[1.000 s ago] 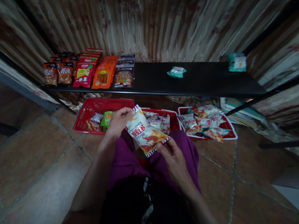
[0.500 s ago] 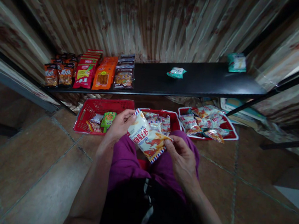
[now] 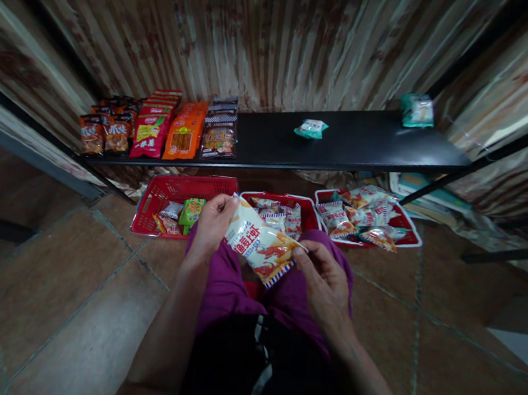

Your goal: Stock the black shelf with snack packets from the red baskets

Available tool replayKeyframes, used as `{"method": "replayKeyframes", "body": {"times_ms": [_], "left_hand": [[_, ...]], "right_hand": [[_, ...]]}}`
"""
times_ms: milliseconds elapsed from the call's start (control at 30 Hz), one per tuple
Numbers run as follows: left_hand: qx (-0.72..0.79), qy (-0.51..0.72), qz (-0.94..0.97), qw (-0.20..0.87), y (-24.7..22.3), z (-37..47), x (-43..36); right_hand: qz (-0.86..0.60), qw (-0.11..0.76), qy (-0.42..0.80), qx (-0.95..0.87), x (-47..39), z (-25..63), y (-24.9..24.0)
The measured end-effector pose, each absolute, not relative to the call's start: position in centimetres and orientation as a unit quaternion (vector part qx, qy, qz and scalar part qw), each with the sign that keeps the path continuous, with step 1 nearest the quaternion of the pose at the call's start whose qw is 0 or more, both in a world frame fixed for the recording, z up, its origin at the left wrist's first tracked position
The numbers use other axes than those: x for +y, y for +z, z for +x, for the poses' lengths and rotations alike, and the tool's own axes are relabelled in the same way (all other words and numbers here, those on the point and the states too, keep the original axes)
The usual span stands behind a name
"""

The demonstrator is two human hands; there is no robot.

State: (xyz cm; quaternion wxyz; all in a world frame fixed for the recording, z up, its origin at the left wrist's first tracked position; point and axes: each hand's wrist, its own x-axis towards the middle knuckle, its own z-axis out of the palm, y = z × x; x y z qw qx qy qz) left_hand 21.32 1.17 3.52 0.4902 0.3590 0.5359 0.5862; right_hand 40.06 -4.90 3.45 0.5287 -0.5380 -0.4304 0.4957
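A white and yellow snack bag (image 3: pixel 261 244) with red lettering is held tilted above my lap. My left hand (image 3: pixel 214 220) grips its upper left side, thumb on the front. At the right corner, my right hand (image 3: pixel 324 273) pinches the bag between thumb and fingers. Just beyond the bag, the middle red basket (image 3: pixel 312 212) holds several similar bags. Further right, a red basket with a white rim (image 3: pixel 413 235) is heaped with more of them. The left red basket (image 3: pixel 150 204) contains a green packet (image 3: pixel 191 211) and a few other small packets.
A black shelf (image 3: pixel 364 145) runs behind the baskets. On its left stand dark snack bags (image 3: pixel 106 124), red bags (image 3: pixel 151 123), orange bags (image 3: pixel 186 129) and brown bags (image 3: pixel 221 127). A teal packet (image 3: pixel 311 128) lies mid-shelf; another teal packet (image 3: pixel 417 110) is at the right end.
My left hand has shifted slightly, its grip now covering more of the bag's upper left edge. The right hand keeps its pinch. Baskets and shelf goods look unchanged.
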Motion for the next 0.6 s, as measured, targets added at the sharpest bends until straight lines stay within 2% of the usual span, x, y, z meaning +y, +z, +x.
{"method": "replayKeyframes", "body": {"times_ms": [333,600], "left_hand": [[0.54,0.583,0.353,0.494,3.1,21.4,1.9],[0.537,0.576,0.354,0.505,3.3,21.8,1.6]], "right_hand": [[-0.524,0.533,0.542,-0.385,-4.6,40.2,2.6],[-0.5,0.48,0.618,-0.37,-4.8,39.6,2.0]]}}
